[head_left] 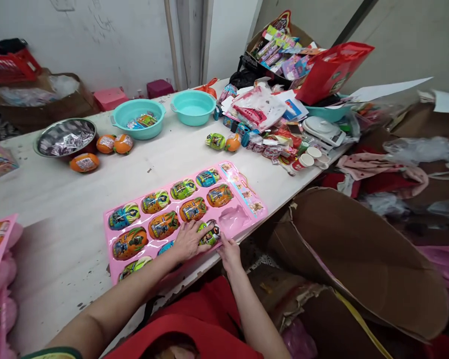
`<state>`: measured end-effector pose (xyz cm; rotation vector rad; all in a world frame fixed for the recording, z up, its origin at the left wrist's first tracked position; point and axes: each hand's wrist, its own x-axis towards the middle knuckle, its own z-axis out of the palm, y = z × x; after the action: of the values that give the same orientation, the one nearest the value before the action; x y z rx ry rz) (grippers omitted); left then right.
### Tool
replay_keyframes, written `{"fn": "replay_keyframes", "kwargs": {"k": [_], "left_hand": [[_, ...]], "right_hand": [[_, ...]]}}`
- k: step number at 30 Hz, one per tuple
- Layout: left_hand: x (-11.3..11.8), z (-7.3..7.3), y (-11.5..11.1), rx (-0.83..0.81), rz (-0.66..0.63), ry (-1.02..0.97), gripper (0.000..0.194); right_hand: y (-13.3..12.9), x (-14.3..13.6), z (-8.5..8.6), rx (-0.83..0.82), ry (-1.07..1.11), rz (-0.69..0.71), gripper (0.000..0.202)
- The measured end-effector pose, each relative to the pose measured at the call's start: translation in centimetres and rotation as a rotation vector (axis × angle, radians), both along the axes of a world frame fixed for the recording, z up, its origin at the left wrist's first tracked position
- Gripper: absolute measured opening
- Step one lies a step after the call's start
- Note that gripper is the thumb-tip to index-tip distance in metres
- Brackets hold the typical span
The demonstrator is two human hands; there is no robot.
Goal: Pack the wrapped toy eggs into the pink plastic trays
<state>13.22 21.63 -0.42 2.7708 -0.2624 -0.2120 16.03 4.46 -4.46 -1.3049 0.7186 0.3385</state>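
A pink moulded plastic tray lies at the table's front edge, its cavities filled with foil-wrapped egg-shaped packs in blue, green and orange. One cavity at the near right corner is empty. My left hand rests over the front row with fingers stretched out, touching a green egg-shaped pack beside that cavity. Close to the right of it, my right hand grips the tray's front edge; some of its fingers are hidden. The left forearm partly covers the packs at the near left.
Behind the tray sit a green pack and an orange pack. Turquoise basins, a steel bowl and several orange packs stand farther back. Clutter surrounds a white scale. Another pink tray is at left; a cardboard box is at right.
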Motion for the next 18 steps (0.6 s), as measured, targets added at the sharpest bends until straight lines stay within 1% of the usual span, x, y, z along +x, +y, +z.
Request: {"fn": "replay_keyframes", "kwargs": {"k": [2, 4, 6, 8, 10, 12, 14, 16, 18], "left_hand": [[-0.4, -0.3, 0.4, 0.050, -0.024, 0.007, 0.070], [-0.6, -0.3, 0.9, 0.077, -0.048, 0.027, 0.071], [-0.6, 0.0, 1.2, 0.077, -0.061, 0.042, 0.071], [0.0, 0.8, 0.9, 0.044, -0.059, 0.037, 0.066], [1.3, 2.2, -0.2, -0.032, -0.054, 0.014, 0.059], [3.1, 3.8, -2.1, -0.114, -0.040, -0.018, 0.055], [5.1, 4.9, -3.9, -0.157, -0.033, -0.026, 0.058], [6.7, 4.9, -5.0, -0.172, -0.027, 0.007, 0.062], [7.1, 4.0, -5.6, -0.196, -0.032, 0.062, 0.063]], "right_hand": [[0.5, 0.3, 0.0, 0.034, 0.009, 0.000, 0.059], [0.8, 0.3, 0.6, 0.052, -0.010, -0.001, 0.060], [0.5, 0.3, 1.5, 0.059, -0.036, 0.006, 0.059], [-0.2, 0.5, 2.1, 0.077, -0.010, 0.036, 0.059], [-1.1, 1.1, 2.1, 0.147, 0.059, 0.068, 0.059], [-2.2, 1.8, 1.5, 0.205, 0.116, 0.060, 0.058], [-3.1, 2.6, 0.4, 0.187, 0.118, 0.048, 0.057], [-3.6, 3.4, -1.0, 0.133, 0.106, 0.123, 0.055], [-4.1, 3.8, -2.0, 0.117, 0.109, 0.241, 0.051]]}}
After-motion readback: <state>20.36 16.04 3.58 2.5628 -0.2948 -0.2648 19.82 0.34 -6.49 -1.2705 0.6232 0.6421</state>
